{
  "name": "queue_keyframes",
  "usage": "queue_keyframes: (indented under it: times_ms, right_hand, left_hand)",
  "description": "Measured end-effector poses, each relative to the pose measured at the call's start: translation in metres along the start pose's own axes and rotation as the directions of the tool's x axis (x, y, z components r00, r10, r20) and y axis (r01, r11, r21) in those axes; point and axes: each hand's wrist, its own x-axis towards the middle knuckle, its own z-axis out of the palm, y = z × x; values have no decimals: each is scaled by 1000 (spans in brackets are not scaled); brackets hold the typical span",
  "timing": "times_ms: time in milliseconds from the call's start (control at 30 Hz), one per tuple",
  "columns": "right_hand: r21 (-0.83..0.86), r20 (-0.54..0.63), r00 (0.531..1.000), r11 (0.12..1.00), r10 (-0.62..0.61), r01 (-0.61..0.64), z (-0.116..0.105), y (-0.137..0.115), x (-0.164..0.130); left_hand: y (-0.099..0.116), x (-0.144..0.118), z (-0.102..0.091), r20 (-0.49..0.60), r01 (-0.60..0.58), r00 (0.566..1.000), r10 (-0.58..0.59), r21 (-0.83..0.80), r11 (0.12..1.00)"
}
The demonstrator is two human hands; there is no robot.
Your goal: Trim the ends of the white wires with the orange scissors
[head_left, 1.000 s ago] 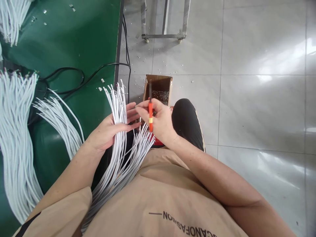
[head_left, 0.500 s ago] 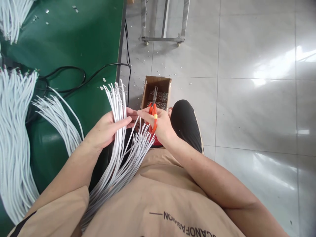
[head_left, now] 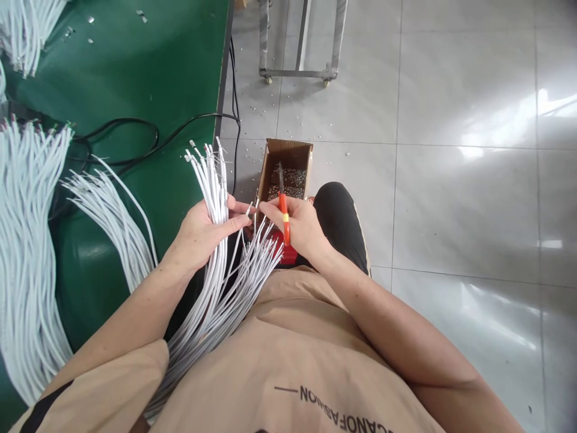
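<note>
Lying far left on the green table [head_left: 135,66]: big loose heap of white wires [head_left: 27,240], smaller fan of wires [head_left: 112,210] beside it, black cable [head_left: 135,129] looping behind, more wire ends [head_left: 22,30] in the top corner, small offcuts scattered on the surface. Holding, centre-left: left hand [head_left: 202,231] closed around a bundle of white wires [head_left: 211,180], thumb pressing the strands against the fingers, tips fanning up past the table edge, tails trailing down across the lap. Sitting just right of it: second loose group of wires [head_left: 256,258] spreading low between the two hands, not gripped by either. Pinching, centre: right hand [head_left: 300,225] wrapped on orange-handled pliers [head_left: 283,210], handles squeezed together, nose pointing up over the cardboard box [head_left: 288,156] on the floor, index finger and thumb reaching toward one wire tip near the left thumb. Filling the box: small metal scraps, more littering the tiled floor [head_left: 451,180]. Standing behind: wheeled metal frame [head_left: 297,72]. Judging progress: partway, loose group likely already handled, held bundle apparently waiting, heaps on the table untouched. Differing from half a second back: plier handles now pressed shut instead of splayed, right fingertips moved closer to the left thumb, bundle tilted slightly left.
</note>
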Motion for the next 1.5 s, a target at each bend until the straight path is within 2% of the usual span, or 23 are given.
queue_keyframes:
  times_ms: [67,133,200,300,400,600,867,967,1133,1200,1333,1500]
  right_hand:
    - [-308,-16,996,948,-86,76,-3,5,-1]
    - [-532,26,990,836,-142,134,-3,8,-2]
    - [-640,74,984,749,-161,171,-2,9,-3]
    - [-713,111,983,677,-147,181,1,5,-4]
    - [-767,127,984,616,-128,179,2,-4,-7]
    - [-848,178,983,498,-53,181,1,-22,-13]
    - [-874,184,981,446,-66,194,0,-19,-12]
    - [-865,180,980,460,-85,199,-1,-17,-13]
    - [-855,170,980,479,-103,199,-6,-16,-15]
    - [-853,175,980,482,-100,201,-8,-18,-16]
    - [-866,197,978,454,-73,208,-10,-24,-18]
    - [-912,208,978,355,-26,204,-9,-31,-20]
  left_hand:
    - [0,0,0,-28,-24,999,25,33,999]
    - [-1,0,0,-53,-39,998,44,84,996]
    - [-1,0,-1,-73,-44,996,56,147,988]
    - [-3,1,-2,-91,-50,993,74,242,969]
    - [-4,2,-3,-105,-66,989,105,320,945]
    - [1,1,-2,-116,-69,986,121,378,923]
    - [6,-2,-1,-139,-55,980,139,483,874]
    - [6,-2,-2,-121,-57,985,127,467,882]
    - [3,1,-5,-4,-65,998,69,259,964]
    - [3,2,-5,12,-61,998,60,247,967]
    - [6,-1,-3,-31,-70,996,88,380,922]
    - [12,-4,0,-47,-79,991,122,524,848]
